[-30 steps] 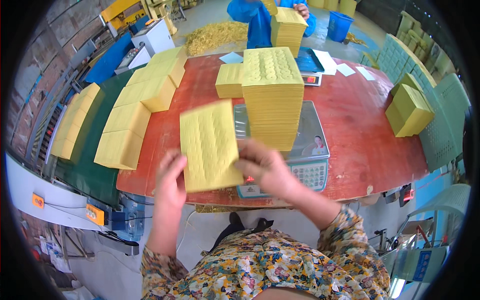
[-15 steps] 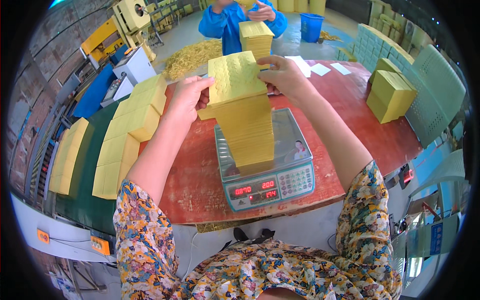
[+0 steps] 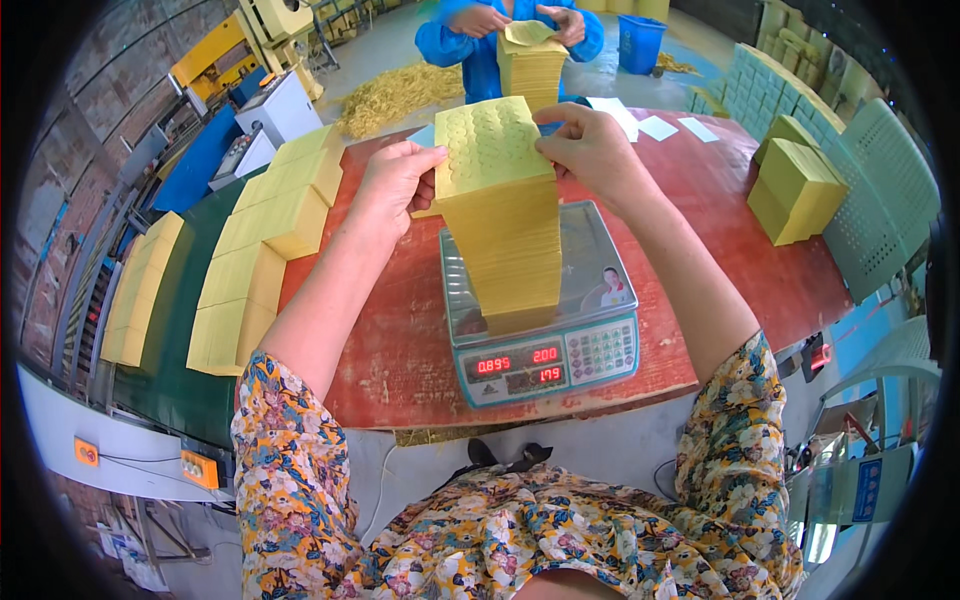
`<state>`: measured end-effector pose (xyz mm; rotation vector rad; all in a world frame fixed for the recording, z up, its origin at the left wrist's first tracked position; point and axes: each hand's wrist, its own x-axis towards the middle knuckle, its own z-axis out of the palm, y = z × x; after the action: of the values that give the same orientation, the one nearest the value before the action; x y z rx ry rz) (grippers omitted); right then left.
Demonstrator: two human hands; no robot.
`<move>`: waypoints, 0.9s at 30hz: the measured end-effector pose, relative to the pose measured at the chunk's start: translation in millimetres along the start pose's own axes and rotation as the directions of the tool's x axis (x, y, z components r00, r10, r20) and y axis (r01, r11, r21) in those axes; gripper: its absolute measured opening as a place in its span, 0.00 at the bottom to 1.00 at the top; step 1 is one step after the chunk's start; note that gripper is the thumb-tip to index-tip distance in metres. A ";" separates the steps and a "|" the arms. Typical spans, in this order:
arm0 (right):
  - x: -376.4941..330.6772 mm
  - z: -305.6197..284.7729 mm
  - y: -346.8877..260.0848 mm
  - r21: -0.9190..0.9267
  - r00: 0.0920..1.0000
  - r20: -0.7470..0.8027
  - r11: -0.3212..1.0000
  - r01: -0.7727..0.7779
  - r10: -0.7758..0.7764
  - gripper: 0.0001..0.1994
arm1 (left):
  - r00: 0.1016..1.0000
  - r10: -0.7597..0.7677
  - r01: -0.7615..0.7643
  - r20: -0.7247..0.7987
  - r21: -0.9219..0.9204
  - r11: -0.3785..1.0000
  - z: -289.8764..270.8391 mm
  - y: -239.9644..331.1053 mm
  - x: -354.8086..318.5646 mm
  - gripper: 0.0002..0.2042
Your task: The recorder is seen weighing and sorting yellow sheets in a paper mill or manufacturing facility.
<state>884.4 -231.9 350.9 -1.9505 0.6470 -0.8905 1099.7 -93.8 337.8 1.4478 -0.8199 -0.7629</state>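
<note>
A tall stack of yellow paper sheets (image 3: 505,240) stands on a digital weighing scale (image 3: 605,245) with red lit digits. Rows of small stamped marks cover the top sheet (image 3: 488,145). My left hand (image 3: 398,182) pinches the left edge of the top paper, thumb on its upper face. At the right edge, my right hand (image 3: 595,150) does the same with thumb and forefinger. How many sheets lie between my fingers, I cannot tell. A small yellow corner shows beside my left fingers, low against the stack.
Yellow paper blocks (image 3: 285,215) line the green surface at left; another pair (image 3: 797,190) stands by a pale perforated chair (image 3: 880,200) at right. White cards (image 3: 657,128) lie on the red table (image 3: 700,270). Opposite, a person in blue sleeves (image 3: 445,45) handles another stack.
The top paper now sits squarer on the stack, with less sticking out at left. The scale's digits have changed. The view has shifted slightly, and the person opposite has lowered both hands to their stack.
</note>
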 end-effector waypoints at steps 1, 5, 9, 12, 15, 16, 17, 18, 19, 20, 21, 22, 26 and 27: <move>-1.0 0.1 1.0 -0.010 1.000 -0.005 1.000 0.018 -0.018 0.21 | 1.000 0.016 -0.016 -0.002 0.004 1.000 1.4 -0.3 -0.4 0.09; -4.5 -0.3 5.1 -0.037 0.997 -0.039 0.998 0.060 -0.061 0.19 | 1.000 0.012 -0.012 -0.026 0.012 1.000 7.7 -3.1 -0.6 0.09; -6.0 6.0 4.9 -0.200 0.981 -0.102 0.970 0.140 -0.163 0.17 | 0.982 0.163 -0.154 -0.096 0.096 0.983 10.5 -10.0 -2.6 0.10; -11.2 5.4 2.4 -0.245 0.975 -0.114 0.957 0.156 -0.188 0.16 | 0.946 0.269 -0.258 -0.179 0.084 0.962 18.6 -11.8 -13.9 0.10; -28.8 -1.3 2.9 -0.123 0.960 -0.191 0.975 0.182 -0.204 0.14 | 0.920 0.291 -0.297 -0.262 0.020 0.955 27.1 -11.1 -46.0 0.09; -40.0 -4.0 1.0 -0.129 0.963 -0.185 0.977 0.172 -0.194 0.14 | 0.922 0.252 -0.270 -0.293 -0.022 0.963 27.4 -16.1 -60.7 0.09; -58.5 -4.8 -7.9 -0.043 0.947 -0.241 0.977 0.207 -0.211 0.12 | 0.910 0.282 -0.301 -0.304 -0.016 0.954 21.8 -23.2 -79.3 0.08; -78.2 -4.8 -14.8 0.043 0.930 -0.294 0.969 0.244 -0.222 0.12 | 0.895 0.310 -0.330 -0.320 -0.010 0.944 14.3 -32.8 -97.8 0.08; -98.4 -4.6 -17.9 0.033 0.901 -0.322 0.948 0.316 -0.290 0.11 | 0.894 0.294 -0.317 -0.339 -0.013 0.948 6.0 -47.3 -114.1 0.08; -122.4 -8.1 -23.0 0.019 0.867 -0.352 0.923 0.384 -0.354 0.11 | 0.890 0.254 -0.275 -0.379 -0.002 0.961 -1.8 -62.0 -131.3 0.07; -147.0 -11.7 -26.2 -0.011 0.845 -0.344 0.901 0.433 -0.410 0.10 | 0.882 0.206 -0.224 -0.425 0.008 0.975 -11.2 -77.3 -145.1 0.06; -167.0 -16.0 -26.8 -0.034 0.822 -0.334 0.877 0.478 -0.461 0.10 | 0.878 0.177 -0.196 -0.445 0.003 0.981 -20.4 -89.7 -158.6 0.06; -214.1 -15.2 3.0 0.045 0.757 -0.391 0.811 0.584 -0.523 0.10 | 0.845 -0.021 -0.061 -0.534 -0.135 0.989 -37.6 -124.4 -204.7 0.05; -218.8 -12.9 10.0 0.123 0.814 -0.411 0.860 0.495 -0.410 0.10 | 0.831 0.017 -0.090 -0.556 -0.103 0.991 -41.8 -129.9 -211.6 0.05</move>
<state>740.2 -85.7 273.8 -1.7649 0.2579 -1.5939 1028.5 108.4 205.7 1.4215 -0.3509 -0.3058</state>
